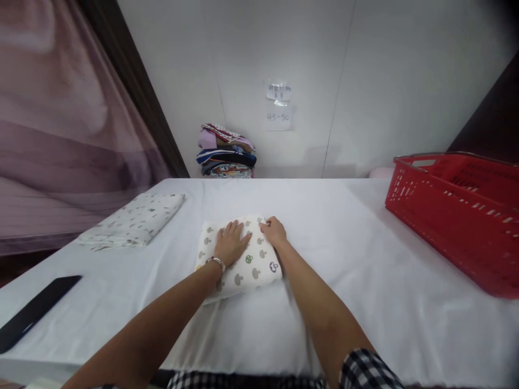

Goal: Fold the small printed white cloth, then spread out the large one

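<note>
While the left hand point(230, 246) lies flat, fingers slightly spread, on the folded mushroom-print cloth point(243, 269) mid-width on the white counter point(344, 237), the right hand point(275, 231) pinches its far right corner (fingertips partly hidden, exact grip hard to read). Red basket point(450, 216) cut off at right, inside only partly visible. Black slab point(38, 308) clipped at left. Upper wall note point(278, 92) too blurred to read.
</note>
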Tool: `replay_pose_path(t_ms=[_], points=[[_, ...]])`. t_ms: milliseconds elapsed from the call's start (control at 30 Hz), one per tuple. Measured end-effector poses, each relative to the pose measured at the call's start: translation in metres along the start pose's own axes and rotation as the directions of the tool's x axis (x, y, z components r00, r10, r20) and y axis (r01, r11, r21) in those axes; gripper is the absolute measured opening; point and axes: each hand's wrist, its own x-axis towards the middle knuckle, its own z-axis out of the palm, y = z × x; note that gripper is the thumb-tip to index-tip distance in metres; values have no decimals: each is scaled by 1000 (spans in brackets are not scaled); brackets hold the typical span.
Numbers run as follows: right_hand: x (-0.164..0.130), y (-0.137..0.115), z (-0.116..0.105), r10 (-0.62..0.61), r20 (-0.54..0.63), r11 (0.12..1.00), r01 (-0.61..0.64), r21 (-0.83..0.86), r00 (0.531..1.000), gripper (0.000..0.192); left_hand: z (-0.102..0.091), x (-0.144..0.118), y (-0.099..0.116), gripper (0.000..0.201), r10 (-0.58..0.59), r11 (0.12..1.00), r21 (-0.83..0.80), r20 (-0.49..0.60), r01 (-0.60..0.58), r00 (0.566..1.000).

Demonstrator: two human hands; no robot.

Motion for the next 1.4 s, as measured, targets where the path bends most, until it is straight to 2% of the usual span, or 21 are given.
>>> replay_pose_path(t_ms=[100, 200, 400, 533, 700, 933, 1100, 1200, 1400], points=[[7, -2, 3, -34, -4, 999, 34, -8, 999, 19, 3, -1, 0, 58, -7, 1000, -28, -28, 7, 1000], [9, -2, 5, -67, -15, 998, 67, -10, 998, 19, 0, -2, 1, 56, -2, 999, -42, -37, 0, 999], [10, 2, 8, -46, -93, 998, 43, -34, 995, 20, -10, 7, -4, 52, 23, 999, -40, 54, -21, 998], [14, 5, 8, -28, -47, 999, 27, -24, 998, 19, -6, 10, -8, 55, 30, 999, 13, 39, -31, 999], [28, -2, 9, 8, 36, 1000, -8, 11, 999, 24, 1, 8, -9, 57, 6, 1000, -2, 18, -6, 1000], [45, -13, 14, -14, -23, 997, 12, -75, 1000, 19, 4, 5, -12, 59, 9, 999, -42, -105, -13, 994], [48, -11, 16, 45, -56, 993, -51, -110, 997, 22, 4, 6, -10, 64, -51, 999, -3, -44, 51, 998], [52, -8, 15, 36, -39, 992, -41, -122, 999, 24, 3, 7, -9, 65, -56, 998, 4, -11, 56, 998], [61, -10, 17, 6, -2, 988, -6, -157, 1000, 30, 6, 7, -9, 67, -65, 998, 5, -34, 65, 997]])
